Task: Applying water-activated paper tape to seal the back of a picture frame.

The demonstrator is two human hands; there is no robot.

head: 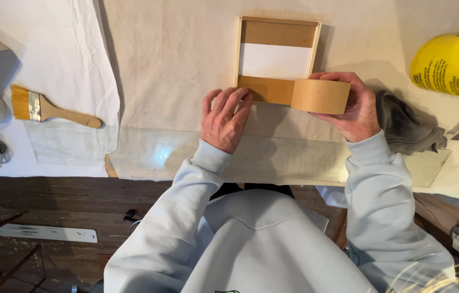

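Closest to me, my pale grey sweatshirt filled the bottom of the view, both sleeves reaching up onto the cloth-covered table (175, 65). A clear sheet of glass or plastic (273, 160) lay along the table's near edge under my wrists; its edges were hard to trace against the cloth.

My left hand (224, 119) lay flat, fingers spread and empty, its fingertips pressing on a strip of brown tape (264, 89) stretched across the near side of a shallow wooden frame (278, 54). My right hand (348, 108) was wrapped around a roll of brown tape (320, 96), thumb on top, fingers curled behind it where I could not see them. The roll stood on edge just at the frame's near right corner, and the strip ran from it to my left fingertips.

Inside the frame a white panel showed between that strip and another brown band at the far side.

To my left a brush (50, 108) with a wooden handle and yellowish bristles lay on a white cloth (56, 54); beyond it some metal and grey shapes were cut off by the edge, and I could not tell what they were. To my right a crumpled dark grey rag (405, 127) sat just beside my wrist, and farther off a yellow tub (451, 65) lay partly out of view.
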